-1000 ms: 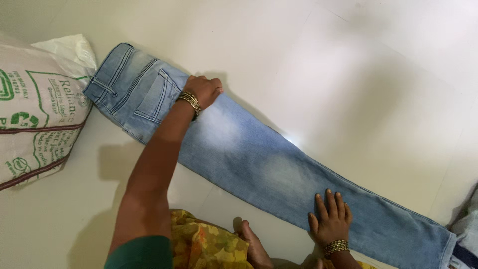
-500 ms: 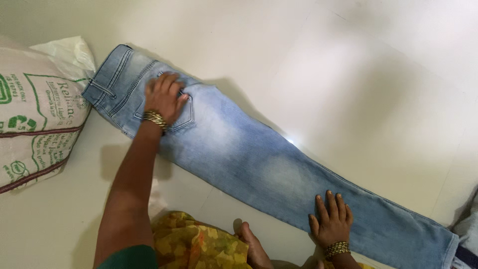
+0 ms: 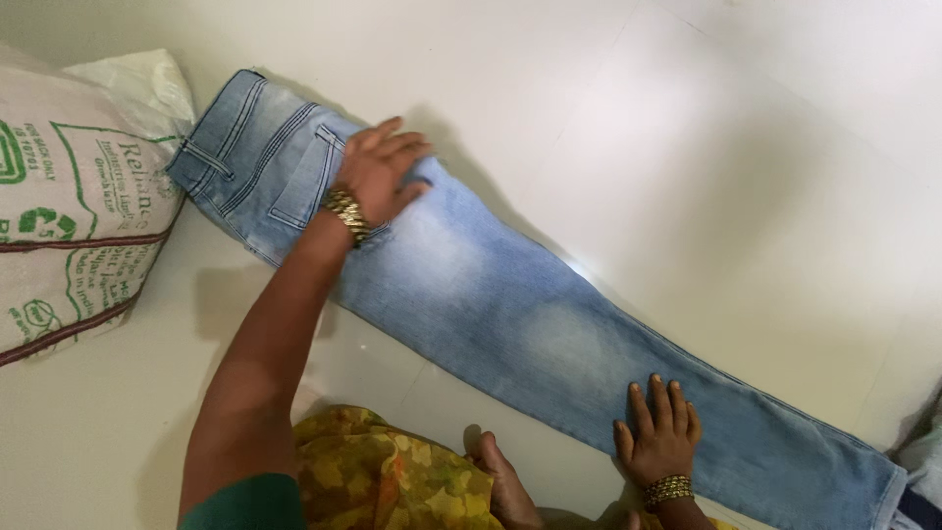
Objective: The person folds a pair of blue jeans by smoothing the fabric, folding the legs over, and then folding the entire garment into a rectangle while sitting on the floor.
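My left hand (image 3: 381,167) lies spread flat on the jeans (image 3: 510,314) near the pocket; my right hand (image 3: 659,437), spread at five o'clock, pins the leg. Best stroke evenly outward.

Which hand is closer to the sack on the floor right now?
Left. The left hand lies flat on the jeans by the back pocket, a short way from the sack. The right hand presses the lower leg, far from it.

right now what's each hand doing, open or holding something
Left hand: open, flat on the jeans by the back pocket, gripping nothing.
Right hand: open, fingers spread flat on the lower leg.
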